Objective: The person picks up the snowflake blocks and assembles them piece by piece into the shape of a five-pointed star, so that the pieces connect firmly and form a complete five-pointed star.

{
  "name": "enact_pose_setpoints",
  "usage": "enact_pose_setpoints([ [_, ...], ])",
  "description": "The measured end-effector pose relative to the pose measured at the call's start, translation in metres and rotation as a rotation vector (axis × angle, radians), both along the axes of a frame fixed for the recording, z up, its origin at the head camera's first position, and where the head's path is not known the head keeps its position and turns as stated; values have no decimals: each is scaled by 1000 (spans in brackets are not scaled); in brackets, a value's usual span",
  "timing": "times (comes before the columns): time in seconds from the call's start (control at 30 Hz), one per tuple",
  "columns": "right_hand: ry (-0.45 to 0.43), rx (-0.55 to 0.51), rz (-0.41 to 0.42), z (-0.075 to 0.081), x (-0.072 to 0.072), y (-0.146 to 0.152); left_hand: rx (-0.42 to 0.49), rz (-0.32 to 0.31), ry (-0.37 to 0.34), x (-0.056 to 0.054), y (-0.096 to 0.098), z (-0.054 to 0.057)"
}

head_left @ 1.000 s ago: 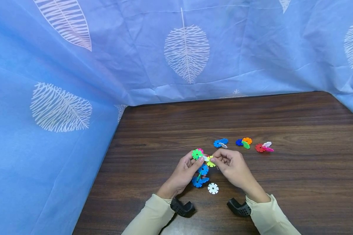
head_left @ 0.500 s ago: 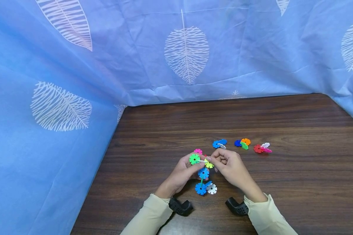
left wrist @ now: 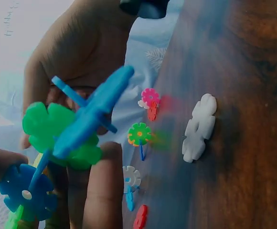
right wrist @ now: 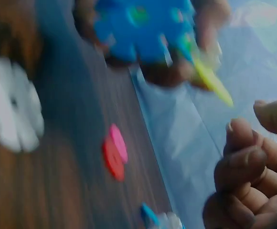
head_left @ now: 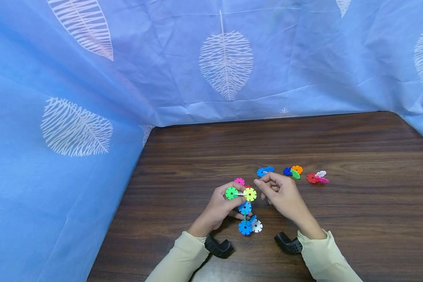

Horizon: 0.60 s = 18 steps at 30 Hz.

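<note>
My left hand (head_left: pixel 216 207) holds a joined figure of notched plastic snowflake discs in the air, fingers and thumb pinching it. Across the figure's top, a green disc (head_left: pixel 231 193) and a yellow disc (head_left: pixel 250 194) are linked by a white disc seen edge-on. Below hang a blue disc (head_left: pixel 244 207) and another blue disc (head_left: pixel 245 228), with a green one edge-on between them. My right hand (head_left: pixel 282 196) is just right of the yellow disc, apart from it. In the right wrist view its loosely curled fingers (right wrist: pixel 246 164) hold nothing.
A loose white disc (head_left: pixel 257 226) lies on the wooden table (head_left: pixel 183 156) beneath the figure. Farther back lie small joined clusters: blue (head_left: pixel 261 172), orange-green-blue (head_left: pixel 297 170) and red-pink-white (head_left: pixel 311 178). A pink disc (head_left: pixel 239 181) shows behind my left hand. Blue leaf-patterned cloth (head_left: pixel 176 78) surrounds the table.
My right hand has let go of the yellow disc and drawn slightly right. The figure has turned in my left hand, its yellow disc now facing up and its lower blue discs shifted right.
</note>
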State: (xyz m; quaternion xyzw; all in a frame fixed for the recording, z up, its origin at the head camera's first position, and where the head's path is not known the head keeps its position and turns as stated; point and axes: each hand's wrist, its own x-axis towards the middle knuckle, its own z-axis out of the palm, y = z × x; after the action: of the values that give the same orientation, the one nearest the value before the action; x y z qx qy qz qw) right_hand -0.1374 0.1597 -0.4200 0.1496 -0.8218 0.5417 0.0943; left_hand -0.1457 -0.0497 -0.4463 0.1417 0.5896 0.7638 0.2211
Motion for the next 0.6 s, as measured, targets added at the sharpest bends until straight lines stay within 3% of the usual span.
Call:
enact_pose_setpoints([
  [0.13, 132, 172, -154, 0, -8, 13, -2, 15, -22, 1, 1, 2],
  [0.23, 180, 349, -235, -3, -17, 21, -26, 24, -19, 1, 2, 2],
  [0.5, 89, 644, -239, -3, -46, 27, -158, 78, 103, 1, 0, 1],
  [0.6, 66, 723, -221, -3, -54, 27, -175, 101, 113, 1, -1, 0],
])
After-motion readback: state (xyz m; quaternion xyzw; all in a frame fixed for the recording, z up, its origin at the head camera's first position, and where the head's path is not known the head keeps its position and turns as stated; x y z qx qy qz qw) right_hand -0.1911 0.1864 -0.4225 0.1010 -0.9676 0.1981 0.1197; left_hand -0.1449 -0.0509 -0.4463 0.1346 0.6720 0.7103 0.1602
